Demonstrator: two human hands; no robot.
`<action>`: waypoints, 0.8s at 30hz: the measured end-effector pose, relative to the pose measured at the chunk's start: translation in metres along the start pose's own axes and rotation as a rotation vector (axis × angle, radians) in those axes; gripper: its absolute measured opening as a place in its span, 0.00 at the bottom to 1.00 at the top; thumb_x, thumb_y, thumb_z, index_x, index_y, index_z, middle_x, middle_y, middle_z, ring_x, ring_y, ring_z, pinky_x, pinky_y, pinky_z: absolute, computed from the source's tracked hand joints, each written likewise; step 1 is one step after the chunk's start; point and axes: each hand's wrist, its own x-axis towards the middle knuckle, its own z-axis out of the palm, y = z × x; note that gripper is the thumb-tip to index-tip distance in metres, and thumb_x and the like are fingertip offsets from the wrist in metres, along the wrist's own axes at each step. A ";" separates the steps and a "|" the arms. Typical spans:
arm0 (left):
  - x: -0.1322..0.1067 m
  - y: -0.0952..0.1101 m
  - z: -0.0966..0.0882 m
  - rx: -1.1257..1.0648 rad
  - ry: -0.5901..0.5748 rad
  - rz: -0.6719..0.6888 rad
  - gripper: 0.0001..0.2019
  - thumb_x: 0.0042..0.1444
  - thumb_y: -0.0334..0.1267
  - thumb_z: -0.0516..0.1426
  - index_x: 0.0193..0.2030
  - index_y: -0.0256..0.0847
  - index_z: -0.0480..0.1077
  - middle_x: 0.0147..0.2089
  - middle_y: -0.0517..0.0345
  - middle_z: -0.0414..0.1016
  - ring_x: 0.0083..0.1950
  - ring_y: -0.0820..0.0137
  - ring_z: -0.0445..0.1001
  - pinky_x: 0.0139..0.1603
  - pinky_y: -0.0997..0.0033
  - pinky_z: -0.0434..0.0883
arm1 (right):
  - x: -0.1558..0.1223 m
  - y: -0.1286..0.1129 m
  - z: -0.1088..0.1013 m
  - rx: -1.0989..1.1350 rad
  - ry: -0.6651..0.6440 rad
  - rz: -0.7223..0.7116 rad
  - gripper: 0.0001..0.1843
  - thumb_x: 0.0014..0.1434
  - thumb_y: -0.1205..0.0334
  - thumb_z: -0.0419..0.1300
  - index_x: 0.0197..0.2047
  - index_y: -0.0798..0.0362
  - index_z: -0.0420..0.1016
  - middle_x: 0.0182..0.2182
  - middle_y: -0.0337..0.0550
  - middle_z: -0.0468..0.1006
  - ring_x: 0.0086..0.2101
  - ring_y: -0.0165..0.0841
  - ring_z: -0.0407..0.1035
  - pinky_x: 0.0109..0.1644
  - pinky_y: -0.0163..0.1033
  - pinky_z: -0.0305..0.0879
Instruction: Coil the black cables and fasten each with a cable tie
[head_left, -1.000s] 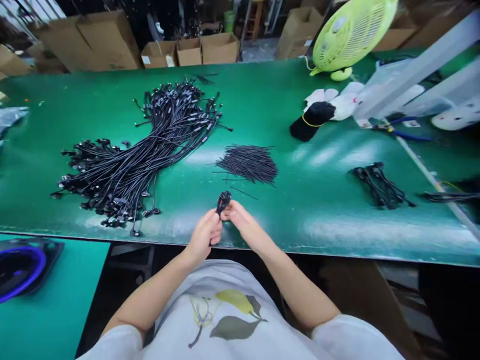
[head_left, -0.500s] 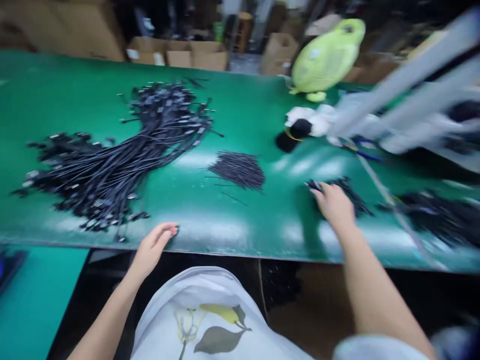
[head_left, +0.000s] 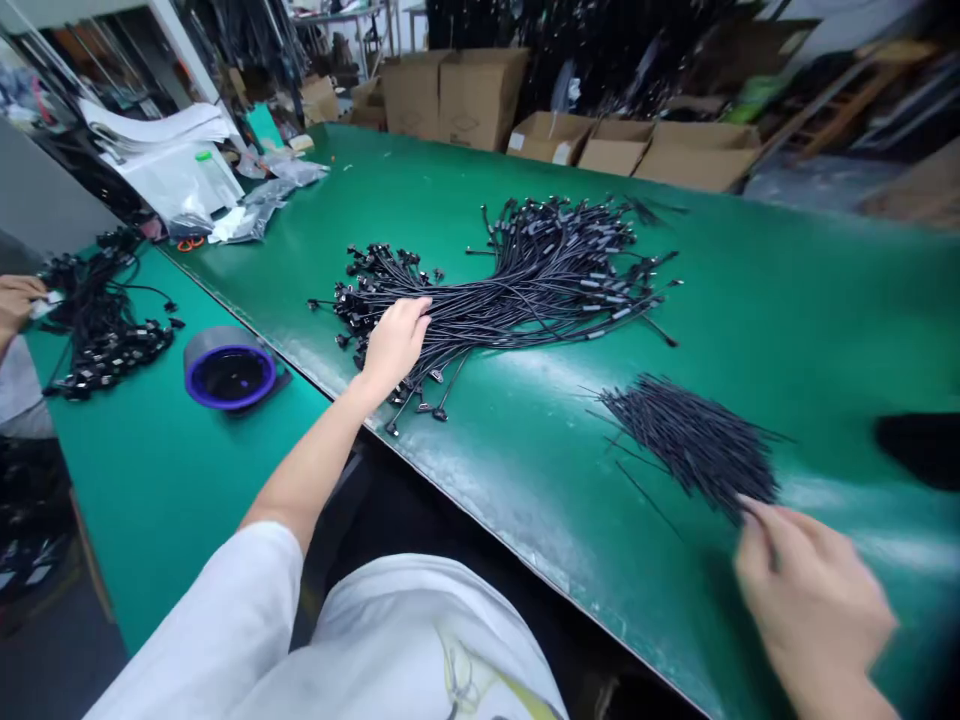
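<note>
Lays the left hand (head_left: 395, 345), partly curled, on the black cable heap (head_left: 517, 300) on the green bench (head_left: 510, 470); cannot tell if gripping. Holds the blurred right hand (head_left: 817, 590), narrowed near a pinch, at the thin black ties (head_left: 690, 440); cannot tell if grasping any.

White T-shirt (head_left: 375, 640), the fabric softly creased; its short left sleeve (head_left: 225, 610) is plain white, leaving the left forearm (head_left: 319, 470) bare; a print (head_left: 480, 682) at the near edge shows pale yellow-green shapes and thin grey lines, partly cut off; left hand (head_left: 396, 342) and right hand (head_left: 817, 590) ungloved.
</note>
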 end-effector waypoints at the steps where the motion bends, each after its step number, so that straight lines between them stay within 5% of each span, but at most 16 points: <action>1: 0.024 0.001 0.010 0.041 -0.068 0.041 0.18 0.67 0.35 0.47 0.61 0.37 0.65 0.57 0.46 0.71 0.58 0.62 0.69 0.60 0.64 0.65 | -0.003 -0.007 0.003 -0.016 0.029 -0.046 0.18 0.66 0.55 0.49 0.45 0.52 0.78 0.38 0.54 0.79 0.36 0.44 0.74 0.34 0.46 0.66; 4: 0.088 0.011 0.044 0.150 -0.285 0.082 0.22 0.66 0.35 0.49 0.66 0.36 0.60 0.64 0.43 0.65 0.63 0.59 0.64 0.62 0.61 0.61 | 0.002 -0.034 0.016 0.083 0.056 -0.181 0.14 0.66 0.59 0.51 0.44 0.51 0.77 0.39 0.49 0.79 0.36 0.38 0.75 0.39 0.42 0.70; 9: 0.135 0.022 0.077 0.132 -0.362 0.053 0.11 0.61 0.36 0.54 0.47 0.37 0.75 0.47 0.47 0.78 0.50 0.60 0.73 0.51 0.65 0.68 | 0.011 -0.062 0.013 0.191 -0.103 -0.277 0.13 0.67 0.60 0.51 0.44 0.50 0.77 0.39 0.46 0.79 0.35 0.35 0.75 0.39 0.39 0.71; 13: 0.137 0.021 0.075 0.102 -0.252 0.065 0.13 0.63 0.35 0.49 0.40 0.37 0.75 0.43 0.47 0.78 0.45 0.61 0.74 0.46 0.65 0.68 | 0.018 -0.063 0.000 0.364 -0.246 -0.177 0.13 0.67 0.59 0.49 0.43 0.48 0.75 0.40 0.44 0.78 0.38 0.35 0.75 0.44 0.40 0.72; 16: 0.127 0.022 0.065 0.061 -0.188 0.132 0.13 0.64 0.35 0.47 0.41 0.38 0.73 0.41 0.47 0.77 0.43 0.62 0.73 0.45 0.65 0.67 | 0.051 -0.077 0.007 0.457 -0.264 -0.089 0.14 0.66 0.57 0.50 0.50 0.48 0.72 0.44 0.48 0.76 0.40 0.37 0.74 0.47 0.44 0.71; 21: 0.094 0.023 0.045 0.016 -0.177 0.313 0.10 0.63 0.36 0.50 0.40 0.40 0.72 0.45 0.46 0.74 0.49 0.60 0.71 0.53 0.62 0.65 | 0.146 -0.141 0.069 0.491 -0.233 -0.073 0.33 0.61 0.57 0.56 0.68 0.53 0.54 0.61 0.59 0.61 0.37 0.35 0.73 0.45 0.44 0.71; 24: 0.079 0.013 0.024 0.020 -0.140 0.321 0.12 0.66 0.36 0.46 0.43 0.40 0.70 0.49 0.44 0.73 0.52 0.60 0.70 0.56 0.62 0.63 | 0.194 -0.177 0.098 0.380 -0.351 -0.159 0.23 0.59 0.58 0.59 0.57 0.57 0.69 0.49 0.53 0.75 0.32 0.32 0.71 0.44 0.41 0.70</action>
